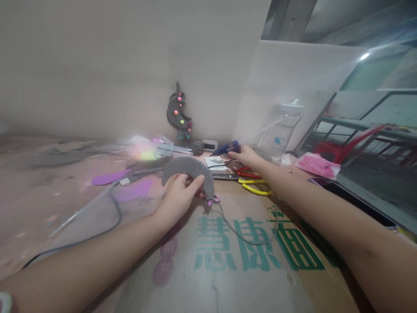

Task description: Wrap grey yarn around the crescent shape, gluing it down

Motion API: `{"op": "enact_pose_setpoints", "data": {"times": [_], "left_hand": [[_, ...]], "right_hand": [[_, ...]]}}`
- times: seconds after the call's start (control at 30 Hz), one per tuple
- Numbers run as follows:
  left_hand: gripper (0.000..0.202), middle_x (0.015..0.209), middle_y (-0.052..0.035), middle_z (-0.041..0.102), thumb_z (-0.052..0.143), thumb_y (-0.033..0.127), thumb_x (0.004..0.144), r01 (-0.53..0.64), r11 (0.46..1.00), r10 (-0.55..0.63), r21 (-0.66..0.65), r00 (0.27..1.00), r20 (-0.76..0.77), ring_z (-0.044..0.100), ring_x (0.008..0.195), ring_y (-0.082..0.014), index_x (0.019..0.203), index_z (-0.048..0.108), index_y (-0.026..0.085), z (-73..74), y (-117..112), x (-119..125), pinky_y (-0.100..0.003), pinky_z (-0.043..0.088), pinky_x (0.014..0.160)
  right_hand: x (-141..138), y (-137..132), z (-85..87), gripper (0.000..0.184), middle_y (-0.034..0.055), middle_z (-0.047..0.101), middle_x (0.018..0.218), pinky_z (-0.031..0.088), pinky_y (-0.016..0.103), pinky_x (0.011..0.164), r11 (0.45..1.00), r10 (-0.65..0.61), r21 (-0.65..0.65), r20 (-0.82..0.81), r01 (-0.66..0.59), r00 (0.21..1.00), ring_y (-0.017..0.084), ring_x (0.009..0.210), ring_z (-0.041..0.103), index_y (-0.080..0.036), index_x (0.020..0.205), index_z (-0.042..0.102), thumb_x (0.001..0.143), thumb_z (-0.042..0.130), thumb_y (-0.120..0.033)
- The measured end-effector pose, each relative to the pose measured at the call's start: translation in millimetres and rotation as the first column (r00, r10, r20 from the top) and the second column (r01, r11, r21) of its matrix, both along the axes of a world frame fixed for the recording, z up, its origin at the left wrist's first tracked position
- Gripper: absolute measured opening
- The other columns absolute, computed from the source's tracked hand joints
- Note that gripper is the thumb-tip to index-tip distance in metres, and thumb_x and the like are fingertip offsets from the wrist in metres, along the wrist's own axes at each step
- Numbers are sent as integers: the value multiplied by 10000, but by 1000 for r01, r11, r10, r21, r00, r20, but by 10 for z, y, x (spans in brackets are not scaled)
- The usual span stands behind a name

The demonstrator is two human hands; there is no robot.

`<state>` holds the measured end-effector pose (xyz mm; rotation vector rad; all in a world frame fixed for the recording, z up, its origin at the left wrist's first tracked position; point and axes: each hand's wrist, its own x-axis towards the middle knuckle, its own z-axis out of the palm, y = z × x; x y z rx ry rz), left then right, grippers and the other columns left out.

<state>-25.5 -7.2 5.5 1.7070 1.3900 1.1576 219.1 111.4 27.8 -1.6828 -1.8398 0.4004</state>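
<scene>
My left hand (182, 191) is closed on a grey felt crescent (187, 165) with stitching along its edge, thumb in front and the other fingers partly hidden. A small purple piece (214, 200) and a grey cord (243, 238) trail from the crescent's lower right tip over the cardboard. Further back, my right hand (245, 156) reaches out and grips a blue glue gun (225, 148), its nozzle pointing left above a white paper square (215, 163). Just below that hand lie scissors with yellow handles (257, 188) and a red-handled tool (248, 173).
A decorated grey crescent (177, 113) with coloured balls stands against the wall. A clear bottle (282, 130), a pink packet (318, 166) and a dark tablet-like slab (355, 202) are on the right. Purple felt pieces (110, 177) lie left. Printed cardboard (221, 282) covers the front.
</scene>
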Motion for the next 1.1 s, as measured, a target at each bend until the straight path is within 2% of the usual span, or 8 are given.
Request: {"op": "enact_pose_setpoints", "data": {"times": [0.13,0.3,0.57,0.7,0.77,0.87,0.97,1.1], "left_hand": [[423,543,-34,653,573,485,837,-9,1000,9,2,1000,-6,614,586,-179,533,578,192,-13,8,5,-267,442,620],[404,535,-28,646,580,487,836,-10,1000,10,-7,1000,9,602,565,-177,559,575,193,-23,17,9,-270,423,592],[373,510,-14,614,597,436,843,7,1000,-7,-13,1000,30,590,551,-176,556,548,202,18,-10,18,-277,421,590],[363,525,-14,626,587,418,855,20,1000,-20,-10,999,41,597,553,-172,569,543,199,17,-4,25,-277,427,595],[363,536,-15,634,584,429,859,38,999,-38,-5,998,56,604,557,-170,583,541,197,-3,4,24,-274,430,591],[366,552,-14,645,583,461,860,46,999,-46,2,996,75,607,555,-168,611,543,195,-30,8,21,-270,429,578],[368,531,-5,628,587,466,860,30,999,-31,24,999,29,589,541,-162,618,561,190,-29,-3,12,-266,424,581],[405,545,-14,637,575,494,861,29,998,-28,48,999,-25,586,553,-162,598,577,186,-19,-9,-8,-265,427,593]], "right_hand": [[60,184,-198,236,114,752,936,533,267,695,999,-31,-11,20,32,999,194,772,687,-92,1002,692,877,607,-274],[131,156,-155,283,128,748,1049,526,312,823,1000,-12,12,78,11,997,245,953,692,-107,1046,699,868,645,-321],[293,-198,-43,390,141,702,1212,499,353,934,999,9,38,188,-17,982,268,1084,669,-127,1217,654,914,566,-355],[301,-503,41,349,147,678,1238,441,406,1001,993,23,107,264,-54,964,319,1170,605,-139,1130,689,874,598,-358],[221,-717,95,266,125,708,1121,454,415,962,983,51,153,275,-96,960,304,1090,624,-155,1004,699,866,597,-360],[-11,-1100,110,282,42,679,801,512,315,649,991,132,34,-31,-131,991,182,699,633,-186,887,609,851,605,-465],[-280,-1444,11,356,9,657,852,486,253,470,902,264,-196,-459,-386,848,99,519,562,-215,864,469,810,658,-511],[-475,-1655,-158,427,-75,571,607,465,221,418,763,214,-326,-687,-558,694,109,458,558,-242,894,382,789,703,-502]]}}
